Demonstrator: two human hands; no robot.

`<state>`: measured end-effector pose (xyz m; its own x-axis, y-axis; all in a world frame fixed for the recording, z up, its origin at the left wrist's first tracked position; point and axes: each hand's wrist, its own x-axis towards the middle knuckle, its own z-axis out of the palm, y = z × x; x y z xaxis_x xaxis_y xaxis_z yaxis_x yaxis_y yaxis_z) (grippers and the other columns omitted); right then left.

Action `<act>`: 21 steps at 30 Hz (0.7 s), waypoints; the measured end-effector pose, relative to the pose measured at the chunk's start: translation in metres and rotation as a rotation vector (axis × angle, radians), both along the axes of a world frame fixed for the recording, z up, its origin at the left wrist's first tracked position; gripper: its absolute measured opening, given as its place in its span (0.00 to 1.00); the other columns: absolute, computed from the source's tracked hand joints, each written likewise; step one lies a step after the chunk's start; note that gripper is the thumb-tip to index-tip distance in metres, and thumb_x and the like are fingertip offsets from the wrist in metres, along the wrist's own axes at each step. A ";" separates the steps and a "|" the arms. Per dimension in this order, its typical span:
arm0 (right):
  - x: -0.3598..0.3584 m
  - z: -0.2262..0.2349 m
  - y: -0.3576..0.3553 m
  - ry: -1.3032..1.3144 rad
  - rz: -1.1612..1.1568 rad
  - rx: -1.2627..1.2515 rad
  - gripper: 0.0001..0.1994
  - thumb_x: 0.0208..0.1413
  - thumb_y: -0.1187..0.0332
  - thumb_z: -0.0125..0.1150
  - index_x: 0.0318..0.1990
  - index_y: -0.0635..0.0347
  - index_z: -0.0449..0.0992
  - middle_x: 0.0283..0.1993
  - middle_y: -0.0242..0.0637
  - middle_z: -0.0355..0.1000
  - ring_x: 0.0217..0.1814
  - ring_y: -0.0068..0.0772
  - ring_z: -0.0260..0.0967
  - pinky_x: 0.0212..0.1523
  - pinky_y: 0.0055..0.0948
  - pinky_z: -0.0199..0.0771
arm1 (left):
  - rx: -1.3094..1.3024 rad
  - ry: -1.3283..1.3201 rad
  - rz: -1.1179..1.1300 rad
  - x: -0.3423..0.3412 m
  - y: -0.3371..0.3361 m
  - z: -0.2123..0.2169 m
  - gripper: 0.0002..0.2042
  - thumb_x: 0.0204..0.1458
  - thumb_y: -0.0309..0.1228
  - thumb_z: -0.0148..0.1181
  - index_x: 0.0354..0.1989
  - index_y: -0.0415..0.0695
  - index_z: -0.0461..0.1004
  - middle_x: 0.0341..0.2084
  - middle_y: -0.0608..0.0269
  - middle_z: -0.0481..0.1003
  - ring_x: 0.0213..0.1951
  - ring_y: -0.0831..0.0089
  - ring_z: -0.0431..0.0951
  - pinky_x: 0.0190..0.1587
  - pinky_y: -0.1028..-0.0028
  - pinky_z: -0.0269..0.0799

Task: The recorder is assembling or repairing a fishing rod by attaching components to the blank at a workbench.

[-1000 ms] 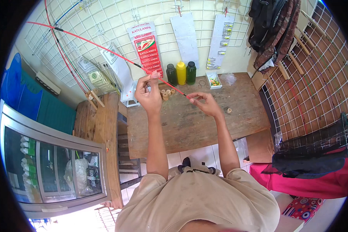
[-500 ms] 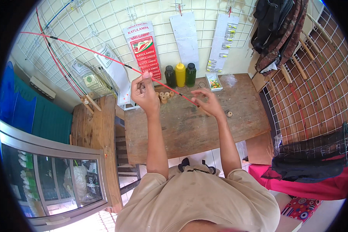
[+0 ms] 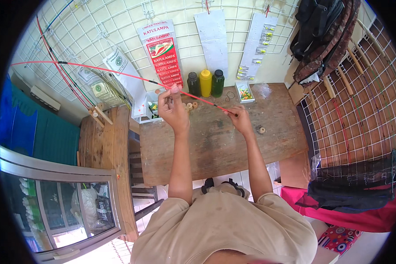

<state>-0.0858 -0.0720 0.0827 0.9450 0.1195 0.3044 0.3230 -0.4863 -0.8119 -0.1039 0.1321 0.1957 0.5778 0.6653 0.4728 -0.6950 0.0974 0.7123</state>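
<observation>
A thin red fishing rod (image 3: 198, 97) with black bands slants across my front, its thin end reaching the far left. My left hand (image 3: 174, 110) is closed, pinching the rod between thumb and fingers partway along. At the rod's lower, dark-tipped end my right hand (image 3: 240, 119) is also closed, fingertips gripping it. The rod hangs above the wooden table (image 3: 207, 145), touching neither it nor the things behind. Several small cork rings (image 3: 194, 105) lie just beyond the rod. A single cork ring (image 3: 262, 130) sits to the right of my right hand.
At the table's back stand a yellow squeeze bottle (image 3: 205, 83) and two dark bottles. Right of them are a white tray (image 3: 246, 100) of small colourful pieces and crumpled clear plastic (image 3: 263, 90). Hanging packets cover the wire grid wall. A glass-paned cabinet (image 3: 114, 193) stands at left.
My right hand's fingers, apart beside the rod's lower end before, have closed on it. The rod has turned a little, its thin end dropping at far left. My left hand has shifted slightly right.
</observation>
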 end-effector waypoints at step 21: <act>0.015 -0.013 -0.129 -0.232 -0.419 -0.276 0.08 0.44 0.75 0.62 0.34 0.55 0.81 0.35 0.35 0.74 0.45 0.41 0.62 0.49 0.36 0.60 | 0.068 0.180 -0.112 0.008 -0.130 -0.065 0.07 0.51 0.26 0.61 0.30 0.39 0.68 0.32 0.60 0.74 0.37 0.75 0.74 0.44 0.76 0.69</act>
<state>-0.0708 -0.2015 0.0696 0.8408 -0.1478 0.5208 0.2111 -0.7963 -0.5668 -0.0957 0.0024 0.1306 0.7256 0.5620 0.3971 -0.5435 0.1141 0.8316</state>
